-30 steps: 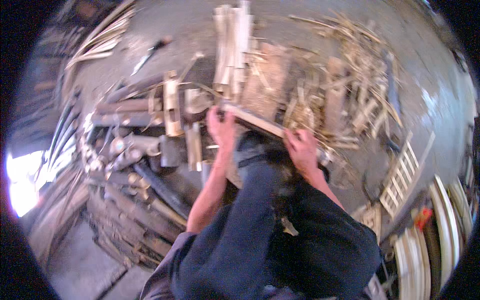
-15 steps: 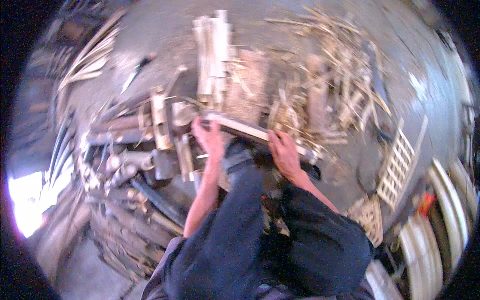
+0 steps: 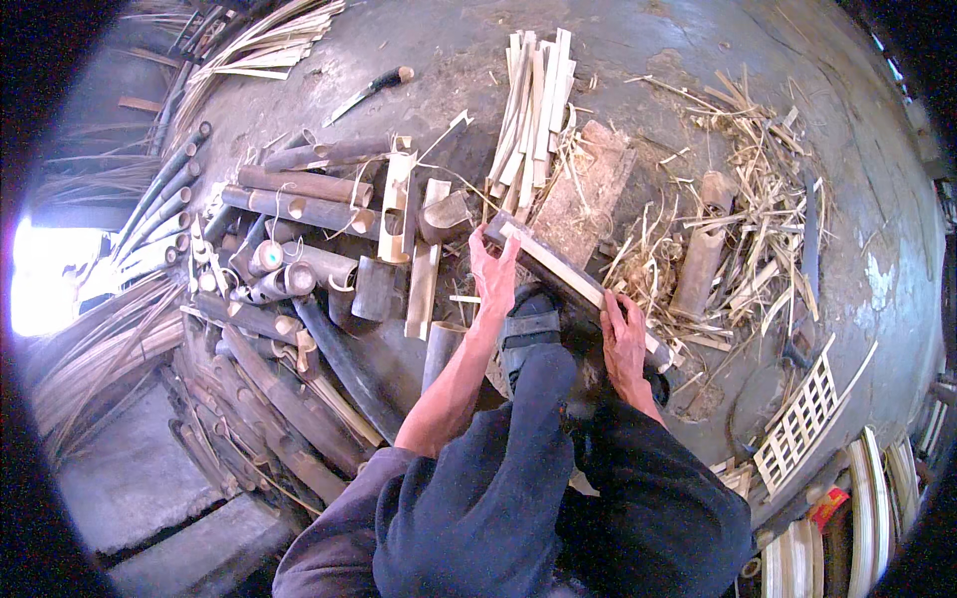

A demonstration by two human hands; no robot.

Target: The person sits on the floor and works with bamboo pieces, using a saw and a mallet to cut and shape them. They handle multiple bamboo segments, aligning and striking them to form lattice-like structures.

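A dark, straight length of what looks like bamboo with a pale strip along its top [image 3: 560,271] lies slantwise across my feet, its left end farther away. At that far end my left hand [image 3: 495,271] grips it, thumb over the pale strip. My right hand [image 3: 624,341] holds it near the other end, fingertips bent over the upper edge. Whether the pale strip is a separate piece I cannot make out. Just beyond the bar lies a worn wooden board [image 3: 586,184], with a bundle of pale split bamboo strips [image 3: 533,115] beside it.
Cut bamboo tubes [image 3: 314,204] crowd the floor at left. A knife [image 3: 369,93] lies farther back. At right are shavings [image 3: 753,184], a bamboo tube [image 3: 702,254], a long dark blade [image 3: 810,234] and a pale lattice panel [image 3: 797,424].
The view has swung, so most of the scene sits farther right in the picture, and the blur has gone. Both hands keep hold of the bar, which tilts more steeply in view.
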